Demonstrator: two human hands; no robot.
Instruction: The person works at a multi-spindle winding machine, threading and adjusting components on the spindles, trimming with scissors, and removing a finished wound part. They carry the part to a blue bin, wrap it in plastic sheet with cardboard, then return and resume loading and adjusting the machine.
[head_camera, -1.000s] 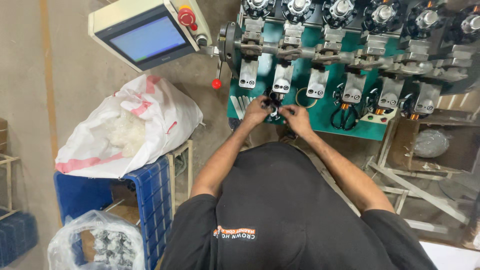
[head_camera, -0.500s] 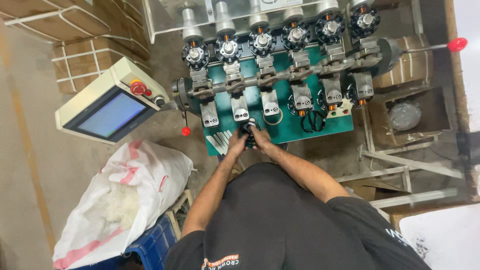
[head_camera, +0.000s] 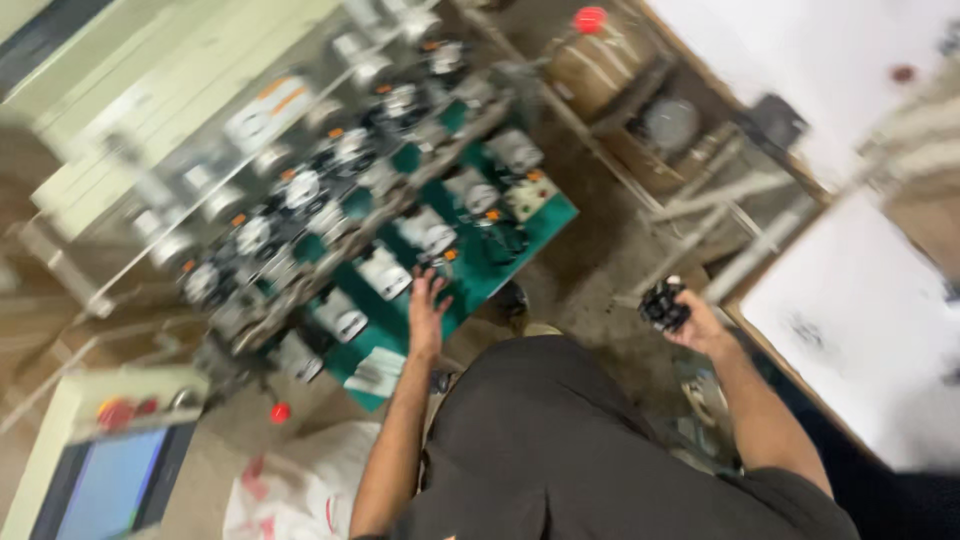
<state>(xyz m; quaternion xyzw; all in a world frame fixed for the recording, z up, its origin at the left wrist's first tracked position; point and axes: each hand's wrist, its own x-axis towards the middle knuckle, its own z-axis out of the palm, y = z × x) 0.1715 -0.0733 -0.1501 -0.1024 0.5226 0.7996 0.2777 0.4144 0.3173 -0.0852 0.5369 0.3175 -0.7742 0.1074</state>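
My left hand (head_camera: 428, 310) is raised with fingers spread, close to the green panel (head_camera: 470, 285) of a winding machine and holding nothing. Off to the right, away from the machine, my right hand (head_camera: 690, 318) grips a small black bundle of parts (head_camera: 664, 302). The machine carries a row of white holders (head_camera: 385, 272) and round black-and-white heads (head_camera: 300, 188). The picture is blurred by head motion.
A control box with a blue screen and red button (head_camera: 110, 470) sits at lower left. A white sack (head_camera: 300, 490) lies below it. A red knob lever (head_camera: 589, 18), a metal frame (head_camera: 700, 230) and a white board (head_camera: 850, 320) stand on the right.
The view has swung and tilted. My right hand left the machine panel and moved right, holding a black bundle. My left hand opened and stays near the panel.
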